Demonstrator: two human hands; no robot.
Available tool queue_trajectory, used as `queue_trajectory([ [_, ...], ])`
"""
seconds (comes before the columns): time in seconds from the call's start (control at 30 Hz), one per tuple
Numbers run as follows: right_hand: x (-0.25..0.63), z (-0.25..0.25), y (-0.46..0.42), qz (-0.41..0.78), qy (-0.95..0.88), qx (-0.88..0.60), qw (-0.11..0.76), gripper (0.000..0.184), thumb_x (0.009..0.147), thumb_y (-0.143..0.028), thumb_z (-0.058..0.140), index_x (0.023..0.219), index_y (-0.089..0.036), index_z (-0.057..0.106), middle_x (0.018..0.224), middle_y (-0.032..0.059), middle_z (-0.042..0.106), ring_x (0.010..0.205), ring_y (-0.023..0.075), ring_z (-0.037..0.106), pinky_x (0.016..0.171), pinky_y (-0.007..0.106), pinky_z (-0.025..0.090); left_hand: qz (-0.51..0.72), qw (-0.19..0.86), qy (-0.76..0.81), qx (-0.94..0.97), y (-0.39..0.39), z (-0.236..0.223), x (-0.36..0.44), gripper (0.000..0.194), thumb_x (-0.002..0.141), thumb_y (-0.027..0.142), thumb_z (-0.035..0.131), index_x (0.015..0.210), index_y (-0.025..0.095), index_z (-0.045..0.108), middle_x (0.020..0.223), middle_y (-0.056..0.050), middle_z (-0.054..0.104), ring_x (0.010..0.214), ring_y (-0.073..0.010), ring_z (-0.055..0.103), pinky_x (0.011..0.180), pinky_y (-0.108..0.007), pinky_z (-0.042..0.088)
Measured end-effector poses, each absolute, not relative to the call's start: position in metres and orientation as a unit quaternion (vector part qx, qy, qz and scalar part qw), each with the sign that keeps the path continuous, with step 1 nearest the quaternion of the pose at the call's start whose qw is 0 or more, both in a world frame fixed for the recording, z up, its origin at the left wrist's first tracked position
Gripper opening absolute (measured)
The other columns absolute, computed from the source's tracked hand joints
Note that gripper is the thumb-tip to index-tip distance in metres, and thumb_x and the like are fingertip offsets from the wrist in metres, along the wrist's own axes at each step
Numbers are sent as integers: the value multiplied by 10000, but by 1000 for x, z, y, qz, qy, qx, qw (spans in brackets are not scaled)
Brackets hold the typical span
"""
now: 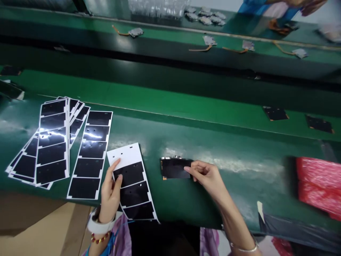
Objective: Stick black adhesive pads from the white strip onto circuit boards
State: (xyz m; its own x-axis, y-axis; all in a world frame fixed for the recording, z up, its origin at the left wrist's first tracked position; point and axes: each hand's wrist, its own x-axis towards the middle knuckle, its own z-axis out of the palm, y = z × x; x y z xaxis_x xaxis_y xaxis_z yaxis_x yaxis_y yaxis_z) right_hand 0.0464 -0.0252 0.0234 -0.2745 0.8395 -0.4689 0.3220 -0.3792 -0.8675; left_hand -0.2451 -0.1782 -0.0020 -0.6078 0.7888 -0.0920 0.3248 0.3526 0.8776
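My left hand point(110, 190) pinches the upper edge of a white backing strip point(134, 185) carrying several black rectangular pads, with the thumb resting on the top pad. To its right, my right hand point(205, 176) holds the right edge of a black rectangular pad point(174, 168). That pad lies over a small metal-edged part point(170, 157) on the green belt point(186, 138), and most of the part is hidden. Beside the left hand lies another strip of black pads point(90, 154), with a fanned pile of similar strips point(52, 142) further left.
Two black pads point(275, 113) lie further along the belt. A red plastic bundle point(318, 183) sits at the right. A farther green belt carries metal parts with orange flex cables point(135, 32). A co-worker's sleeve point(266, 9) shows top right. Cardboard point(34, 227) lies lower left.
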Motion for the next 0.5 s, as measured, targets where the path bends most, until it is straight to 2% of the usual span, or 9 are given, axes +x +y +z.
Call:
queue_trajectory([
  [0.1, 49, 22, -28, 605, -520, -565, 210, 475, 715, -596, 821, 681, -172, 611, 496, -57, 482, 445, 85, 414, 471, 235, 329, 436, 264, 779, 365, -178, 0, -242, 501, 968, 403, 601, 1443, 255, 545, 1378, -72, 636, 526, -71, 425, 579, -251, 479],
  [0.2, 50, 21, -27, 604, -529, -561, 199, 472, 728, -603, 810, 676, -175, 615, 488, -60, 470, 437, 85, 396, 457, 238, 321, 435, 276, 779, 357, -177, 1, -241, 509, 972, 395, 599, 1460, 270, 525, 1379, -59, 629, 489, -54, 324, 521, -239, 409],
  [0.3, 51, 17, -27, 600, -535, -561, 197, 463, 744, -606, 798, 691, -177, 632, 503, -50, 494, 432, 88, 406, 443, 238, 334, 433, 271, 783, 355, -177, -1, -243, 527, 958, 429, 610, 1451, 257, 543, 1258, -53, 675, 537, -85, 434, 571, -253, 454],
  [0.4, 52, 13, -28, 601, -539, -555, 201, 427, 775, -577, 788, 727, -174, 654, 540, -32, 541, 435, 89, 427, 438, 235, 351, 432, 265, 786, 353, -178, -2, -243, 554, 942, 452, 621, 1445, 231, 553, 1139, -62, 698, 705, -155, 599, 711, -292, 533],
  [0.5, 52, 13, -27, 602, -542, -551, 200, 399, 779, -544, 795, 720, -173, 661, 549, -26, 558, 430, 84, 431, 434, 230, 359, 434, 268, 785, 351, -177, -2, -243, 550, 935, 445, 624, 1436, 226, 561, 1072, -63, 700, 849, -210, 658, 837, -350, 561],
])
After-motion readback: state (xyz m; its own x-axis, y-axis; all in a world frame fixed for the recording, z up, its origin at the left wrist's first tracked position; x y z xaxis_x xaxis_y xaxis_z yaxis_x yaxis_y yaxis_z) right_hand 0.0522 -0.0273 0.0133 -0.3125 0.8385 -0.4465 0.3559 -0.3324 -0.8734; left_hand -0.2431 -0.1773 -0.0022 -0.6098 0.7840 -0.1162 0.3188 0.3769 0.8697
